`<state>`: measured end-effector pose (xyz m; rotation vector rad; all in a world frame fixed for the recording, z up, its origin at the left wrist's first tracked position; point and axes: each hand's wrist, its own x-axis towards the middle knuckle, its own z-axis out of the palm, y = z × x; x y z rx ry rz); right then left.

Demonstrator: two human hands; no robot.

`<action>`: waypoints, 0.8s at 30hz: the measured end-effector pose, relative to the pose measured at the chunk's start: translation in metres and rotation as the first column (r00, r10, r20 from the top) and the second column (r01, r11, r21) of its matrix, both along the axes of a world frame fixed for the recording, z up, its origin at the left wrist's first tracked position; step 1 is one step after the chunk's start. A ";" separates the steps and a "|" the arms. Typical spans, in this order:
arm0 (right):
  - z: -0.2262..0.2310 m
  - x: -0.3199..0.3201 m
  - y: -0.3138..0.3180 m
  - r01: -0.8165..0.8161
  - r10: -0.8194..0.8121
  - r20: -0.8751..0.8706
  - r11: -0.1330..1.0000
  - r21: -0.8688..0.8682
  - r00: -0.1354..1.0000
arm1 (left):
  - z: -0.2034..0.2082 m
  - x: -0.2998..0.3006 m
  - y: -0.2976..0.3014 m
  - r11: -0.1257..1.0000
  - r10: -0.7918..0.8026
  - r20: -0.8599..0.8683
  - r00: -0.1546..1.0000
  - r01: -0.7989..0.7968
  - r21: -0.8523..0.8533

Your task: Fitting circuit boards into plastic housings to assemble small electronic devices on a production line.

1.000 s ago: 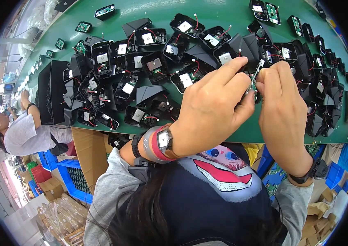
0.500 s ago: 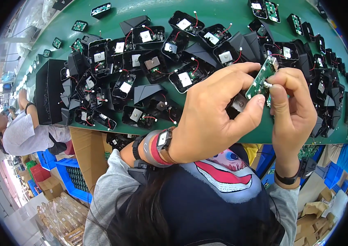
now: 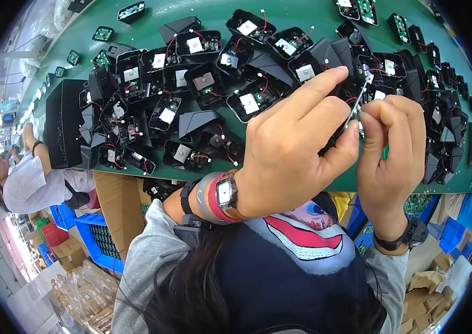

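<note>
A green circuit board (image 3: 362, 94) is held up above the table, turned almost edge-on. My left hand (image 3: 297, 145) grips its lower left side between thumb and fingers, with the index finger stretched out past it. On the other side, my right hand (image 3: 394, 145) has thumb and index finger pinched together against the board's lower part. Small pale parts show between the hands there, too small to make out. Behind and below lie open black housings (image 3: 247, 106), several with a metal block and red wires ending in white plugs.
The green table (image 3: 163, 167) bears many more housings and dark angled covers (image 3: 198, 123), spread left and right. A black box (image 3: 64, 125) stands at the left. Below the edge are a cardboard box (image 3: 114, 214) and a blue crate (image 3: 99, 245). Another person (image 3: 38, 167) sits at far left.
The board has turned from showing its green face to nearly edge-on. My left index finger has straightened away from it, and my right hand has shifted slightly left and down.
</note>
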<state>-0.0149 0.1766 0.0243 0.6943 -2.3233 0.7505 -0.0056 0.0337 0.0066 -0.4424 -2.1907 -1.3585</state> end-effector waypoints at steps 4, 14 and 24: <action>-0.003 -0.002 0.000 0.015 -0.014 0.012 0.999 -0.044 1.000 | 0.000 -0.001 -0.003 1.000 -0.024 0.025 0.999 0.024 0.015; -0.004 0.000 0.009 -0.087 0.179 0.212 0.920 -0.382 0.961 | 0.000 -0.003 -0.011 0.975 -0.184 0.092 0.979 0.170 0.146; -0.003 -0.004 0.015 -0.099 0.446 0.421 0.771 -0.630 0.790 | -0.003 -0.001 -0.012 0.915 -0.337 0.307 0.890 0.232 0.331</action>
